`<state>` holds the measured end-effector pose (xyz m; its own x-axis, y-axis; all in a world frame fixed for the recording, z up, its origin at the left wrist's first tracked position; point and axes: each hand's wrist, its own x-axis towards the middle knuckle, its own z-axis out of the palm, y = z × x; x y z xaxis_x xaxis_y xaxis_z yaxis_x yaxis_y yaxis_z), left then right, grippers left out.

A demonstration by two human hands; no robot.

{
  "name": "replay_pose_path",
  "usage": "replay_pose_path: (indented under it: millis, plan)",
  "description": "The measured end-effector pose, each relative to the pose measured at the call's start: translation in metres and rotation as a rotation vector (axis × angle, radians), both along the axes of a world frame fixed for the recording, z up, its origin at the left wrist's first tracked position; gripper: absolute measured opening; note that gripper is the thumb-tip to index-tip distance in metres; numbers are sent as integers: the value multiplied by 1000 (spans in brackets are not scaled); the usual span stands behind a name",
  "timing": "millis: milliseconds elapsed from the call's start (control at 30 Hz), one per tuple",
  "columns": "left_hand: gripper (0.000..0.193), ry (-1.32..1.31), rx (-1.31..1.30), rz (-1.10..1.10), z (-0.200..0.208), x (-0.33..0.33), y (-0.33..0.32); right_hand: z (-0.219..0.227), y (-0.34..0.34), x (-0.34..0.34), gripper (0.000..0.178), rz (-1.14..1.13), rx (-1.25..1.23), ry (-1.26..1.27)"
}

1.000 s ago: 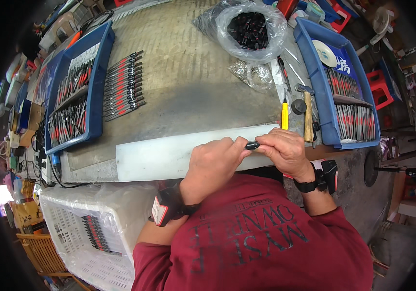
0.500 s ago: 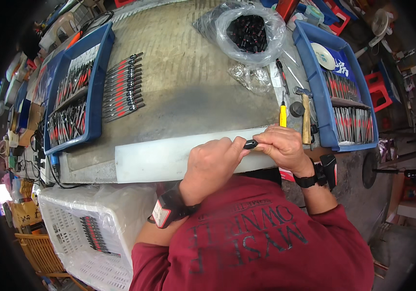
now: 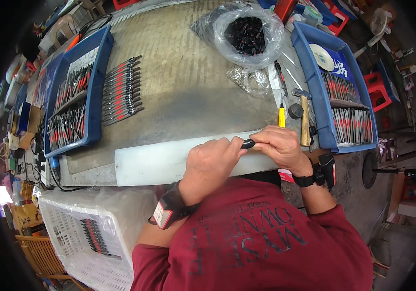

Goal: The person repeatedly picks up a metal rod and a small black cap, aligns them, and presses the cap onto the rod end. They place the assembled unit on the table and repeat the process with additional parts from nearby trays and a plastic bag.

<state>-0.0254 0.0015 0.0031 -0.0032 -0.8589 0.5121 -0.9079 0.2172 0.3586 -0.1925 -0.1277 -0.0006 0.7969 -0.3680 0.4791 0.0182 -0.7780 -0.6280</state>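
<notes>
Between my two hands is a short black cylindrical part, mostly covered by fingers. My left hand is closed round its left end. Thumb and fingers of my right hand pinch the other end. Both hands are above a white board along the table's near edge. Further left on the table, several red-and-black pen-like tools lie in a row. At the back, an open clear plastic bag holds many small black parts.
A blue tray of similar tools stands at the left, another blue tray at the right. Beside the right tray lie a hammer and a yellow-handled screwdriver. A white plastic-lined basket stands below the table's left front.
The hands keep their grip on the black part, which has shifted very slightly left. The whole view has tilted a little; other things lie as before.
</notes>
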Motion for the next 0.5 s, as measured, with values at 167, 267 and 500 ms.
replay_pose_path:
  millis: [167, 267, 500]
  plan:
    - [21, -17, -10, 34, -8, 2, -4, 0, -3, -3, 27, -24, 79, 97]
    - [20, -29, 1, 64, -14, 5, -5, 0, -13, -9, 27, -50, 160, 140]
    - [15, 25, 94, 74, -30, 11, -8, -7, -49, -6, 13, -319, 101, 171]
